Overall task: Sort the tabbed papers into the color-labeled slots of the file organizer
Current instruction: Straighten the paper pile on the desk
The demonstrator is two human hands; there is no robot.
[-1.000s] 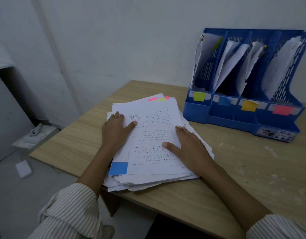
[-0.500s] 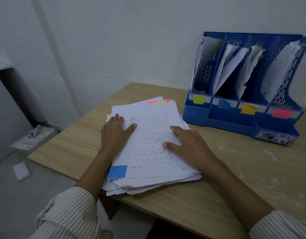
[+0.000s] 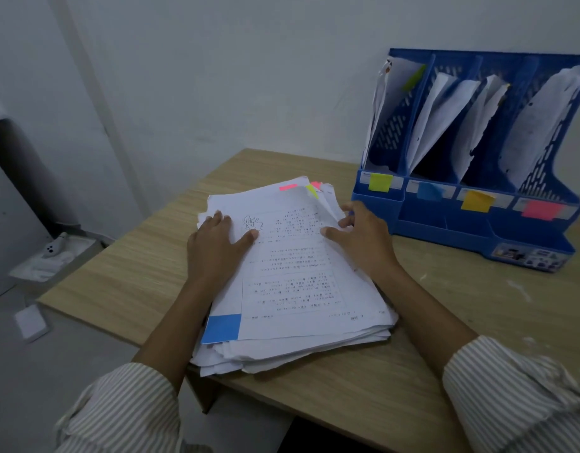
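Two hands: left (image 3: 216,246) flat on one paper stack (image 3: 301,289), right (image 3: 363,243) grip pinching its edge, beside four-slot organizer (image 3: 478,230).

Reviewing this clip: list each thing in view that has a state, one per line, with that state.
Paper stack: flat on desk, blue tab at near corner.
File organizer: upright, all four slots hold papers.
Left hand: flat, pressing on stack.
Right hand: at stack's right edge, fingers curled at the sheets.

Office: desk (image 3: 478,322), file organizer (image 3: 445,217), paper stack (image 3: 298,289).
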